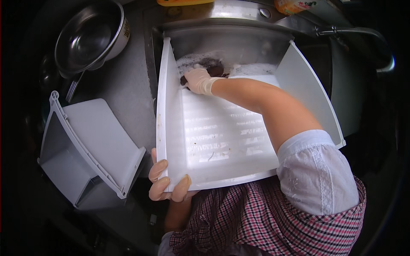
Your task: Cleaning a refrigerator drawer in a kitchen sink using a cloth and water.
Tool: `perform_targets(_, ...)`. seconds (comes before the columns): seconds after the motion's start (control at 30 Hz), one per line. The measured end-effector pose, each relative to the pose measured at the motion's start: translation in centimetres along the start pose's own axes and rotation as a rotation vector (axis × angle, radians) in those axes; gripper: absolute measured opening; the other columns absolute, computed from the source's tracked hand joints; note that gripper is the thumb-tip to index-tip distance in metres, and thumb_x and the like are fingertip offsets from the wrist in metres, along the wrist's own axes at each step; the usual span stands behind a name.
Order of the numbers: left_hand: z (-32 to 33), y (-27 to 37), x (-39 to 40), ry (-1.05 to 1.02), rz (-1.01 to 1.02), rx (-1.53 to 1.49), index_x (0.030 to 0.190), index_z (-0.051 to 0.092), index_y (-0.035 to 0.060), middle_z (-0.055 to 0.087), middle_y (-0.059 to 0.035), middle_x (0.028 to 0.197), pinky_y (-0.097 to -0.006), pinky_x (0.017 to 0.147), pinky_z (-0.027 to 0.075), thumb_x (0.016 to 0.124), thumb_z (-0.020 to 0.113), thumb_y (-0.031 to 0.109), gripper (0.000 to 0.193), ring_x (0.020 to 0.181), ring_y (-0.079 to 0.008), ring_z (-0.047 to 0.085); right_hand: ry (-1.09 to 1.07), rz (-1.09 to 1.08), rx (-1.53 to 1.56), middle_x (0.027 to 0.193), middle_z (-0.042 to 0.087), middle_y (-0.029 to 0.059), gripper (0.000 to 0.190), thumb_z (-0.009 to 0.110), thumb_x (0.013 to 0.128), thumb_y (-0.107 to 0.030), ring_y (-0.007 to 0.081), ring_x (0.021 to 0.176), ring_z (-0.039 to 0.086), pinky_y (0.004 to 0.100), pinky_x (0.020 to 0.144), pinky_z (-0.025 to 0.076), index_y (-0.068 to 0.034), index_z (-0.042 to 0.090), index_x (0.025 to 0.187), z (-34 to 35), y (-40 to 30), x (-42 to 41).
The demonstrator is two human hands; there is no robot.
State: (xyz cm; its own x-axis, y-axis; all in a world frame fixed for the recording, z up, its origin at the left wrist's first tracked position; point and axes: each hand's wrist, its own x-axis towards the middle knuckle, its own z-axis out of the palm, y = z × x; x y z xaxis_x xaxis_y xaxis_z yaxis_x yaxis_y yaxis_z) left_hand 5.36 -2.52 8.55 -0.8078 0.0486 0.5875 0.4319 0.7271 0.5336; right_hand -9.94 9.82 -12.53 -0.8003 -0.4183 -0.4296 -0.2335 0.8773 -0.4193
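A white plastic drawer (211,134), apparently from a refrigerator, is tilted over the sink (237,35), its far end down inside it. My left hand (169,182), in a thin pale glove, grips the drawer's near left corner, thumb and fingers over the rim. Inside the drawer, near the far left, my gloved right hand (198,79) presses on a dark brown cloth (215,68). Soap suds (253,68) and water surround the cloth at the far end. Small specks and a hair-like strand lie on the ribbed bottom of the drawer.
A second white drawer (96,128) rests tilted at the left, on the grey counter (128,80). Behind it stands a large metal bowl or pan (91,38). A curved faucet (358,30) is at the right. An orange bottle (293,4) and a yellow item (184,2) sit behind the sink.
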Motion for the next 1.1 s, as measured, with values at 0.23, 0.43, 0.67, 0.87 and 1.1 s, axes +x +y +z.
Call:
perform_targets(0.23, 0.0, -0.3, -0.4, 0.031, 0.026, 0.009, 0.094, 0.035, 0.0175, 0.027, -0.0042, 0.100, -0.0512, 0.092, 0.039, 0.076, 0.062, 0.026, 0.034, 0.097, -0.0248, 0.044, -0.261, -0.361, 0.106, 0.093, 0.051, 0.0186, 0.038, 0.052, 0.071, -0.028, 0.0315, 0.087, 0.050, 0.0405, 0.076, 0.041, 0.002, 0.054, 0.095, -3.3, -5.0, -11.4)
perform_targets(0.43, 0.8, 0.1, -0.3, 0.115, 0.006, -0.005, 0.092, 0.036, 0.0182, 0.027, -0.0044, 0.100, -0.0524, 0.091, 0.039, 0.080, 0.055, 0.026, 0.024, 0.092, -0.0249, 0.044, -0.331, -0.723, 0.454, 0.100, 0.051, 0.0149, 0.044, 0.051, 0.073, -0.028, 0.0304, 0.090, 0.049, 0.0387, 0.076, 0.041, -0.002, 0.051, 0.109, -3.9, -4.1, -17.5)
perform_targets(0.67, 0.2, 0.1, -0.7, 0.046, -0.034, -0.036, 0.091, 0.036, 0.0194, 0.027, -0.0026, 0.099, -0.0518, 0.090, 0.039, 0.080, 0.056, 0.024, 0.024, 0.096, -0.0227, 0.041, -0.126, -0.715, 0.068, 0.121, 0.044, 0.0096, 0.039, 0.044, 0.082, -0.030, 0.0255, 0.111, 0.040, 0.0518, 0.092, 0.029, -0.013, 0.047, 0.117, -1.4, -0.2, -8.8)
perform_targets(0.87, -0.1, 0.1, -0.1, -0.010, -0.014, 0.017, 0.093, 0.036, 0.0187, 0.027, -0.0022, 0.100, -0.0492, 0.086, 0.041, 0.077, 0.061, 0.026, 0.031, 0.097, -0.0209, 0.041, -0.190, -0.115, -0.003, 0.118, 0.048, 0.0087, 0.041, 0.034, 0.086, -0.036, 0.0256, 0.110, 0.044, 0.0396, 0.089, 0.036, -0.012, 0.046, 0.117, -1.4, 6.5, -3.8)
perform_targets(1.1, -0.2, -0.4, 0.0, 0.029, 0.039, 0.014, 0.094, 0.035, 0.0164, 0.027, -0.0035, 0.102, -0.0465, 0.079, 0.045, 0.077, 0.061, 0.032, 0.035, 0.100, -0.0191, 0.038, -0.217, -0.115, -0.050, 0.096, 0.050, 0.0160, 0.034, 0.047, 0.081, -0.032, 0.0307, 0.093, 0.048, 0.0430, 0.077, 0.040, -0.005, 0.049, 0.102, -4.4, 9.1, -15.1)
